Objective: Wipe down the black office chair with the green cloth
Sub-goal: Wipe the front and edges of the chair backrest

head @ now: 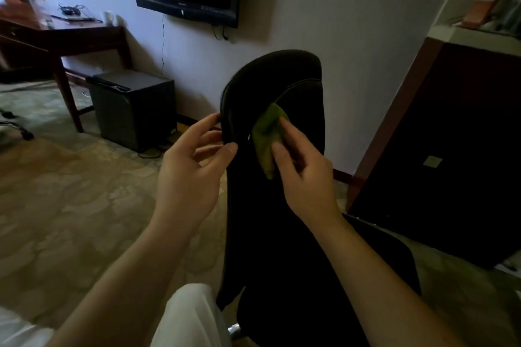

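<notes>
Up on the head camera, the only view going, the black office chair (282,234) stood right in front of the person. Its backrest (298,110) was turned toward them and ran tall, from down by the knee (191,315) at the bottom of the picture to a rounded top set against the pale wall (352,36). The left hand (191,166) was out on the backrest's left edge, thumb laid on the near face and fingertips hooked round behind the rim: a light grip on the chair itself, nothing else in it. The right hand (304,175) had the green cloth (266,138) bunched and pinched between thumb and fingers, grip closed on it. It was pressing the cloth to the upper part of the backrest, just under the curved seam (298,86) below the top. So the cloth sat just to the right of the braced edge, the two hands near each other and about level, with a narrow strip of black between them. That was the relation to watch: the cloth lay high on a long upright panel, and by far the greater run of black stretched below it, down toward the person. My read was that the right hand was the one placed to wipe along the backrest's length, and the left, nearer the edge, was placed to stop the chair swivelling. Seat and base were too dark and hidden to judge.
</notes>
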Demonstrator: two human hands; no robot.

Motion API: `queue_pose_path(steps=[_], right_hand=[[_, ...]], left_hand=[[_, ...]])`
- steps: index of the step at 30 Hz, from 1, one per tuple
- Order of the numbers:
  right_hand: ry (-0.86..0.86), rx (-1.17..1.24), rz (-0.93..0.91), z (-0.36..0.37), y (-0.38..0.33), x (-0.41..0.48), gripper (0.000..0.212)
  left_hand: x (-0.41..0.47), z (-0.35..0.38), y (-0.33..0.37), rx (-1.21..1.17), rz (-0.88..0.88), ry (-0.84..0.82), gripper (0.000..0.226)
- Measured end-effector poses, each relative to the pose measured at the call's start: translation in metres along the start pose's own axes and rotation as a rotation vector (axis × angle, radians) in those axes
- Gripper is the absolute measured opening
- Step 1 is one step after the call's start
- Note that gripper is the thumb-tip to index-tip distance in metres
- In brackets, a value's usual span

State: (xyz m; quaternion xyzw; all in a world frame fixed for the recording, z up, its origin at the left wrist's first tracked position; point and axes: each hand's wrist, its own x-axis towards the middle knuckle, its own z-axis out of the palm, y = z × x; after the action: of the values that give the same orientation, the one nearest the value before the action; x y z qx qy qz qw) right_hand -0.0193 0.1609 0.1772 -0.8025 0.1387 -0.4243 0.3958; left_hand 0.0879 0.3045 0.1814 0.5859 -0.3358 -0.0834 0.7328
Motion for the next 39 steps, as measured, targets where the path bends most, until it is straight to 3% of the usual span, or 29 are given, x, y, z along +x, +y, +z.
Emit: queue_pose_path(steps=[4,12,21,27,33,39], right_hand=[[0.013,0.030,0.094,0.001,-0.004,0.010,0.034],[-0.059,-0.064,-0.118,0.008,0.002,0.023,0.035],[0.017,-0.027,-0.175,0.014,0.000,0.028,0.007],[0.006,-0.092,-0.261,0.017,0.008,0.028,0.008],[0.062,-0.063,-0.190,0.019,0.011,0.045,0.007],[0.127,-0.196,-0.370,0.033,0.019,0.031,0.015]], left_hand=[[0.003,0.000,-0.003,-0.009,-0.011,-0.009,0.044],[0.004,-0.006,-0.002,-0.004,-0.017,-0.034,0.043],[0.000,0.003,0.000,0.035,-0.004,-0.006,0.043],[-0.001,0.006,-0.002,0.058,0.016,0.035,0.040],[0.004,0.009,-0.002,0.067,0.010,0.059,0.036],[0.008,0.009,-0.003,0.078,0.016,0.066,0.035]])
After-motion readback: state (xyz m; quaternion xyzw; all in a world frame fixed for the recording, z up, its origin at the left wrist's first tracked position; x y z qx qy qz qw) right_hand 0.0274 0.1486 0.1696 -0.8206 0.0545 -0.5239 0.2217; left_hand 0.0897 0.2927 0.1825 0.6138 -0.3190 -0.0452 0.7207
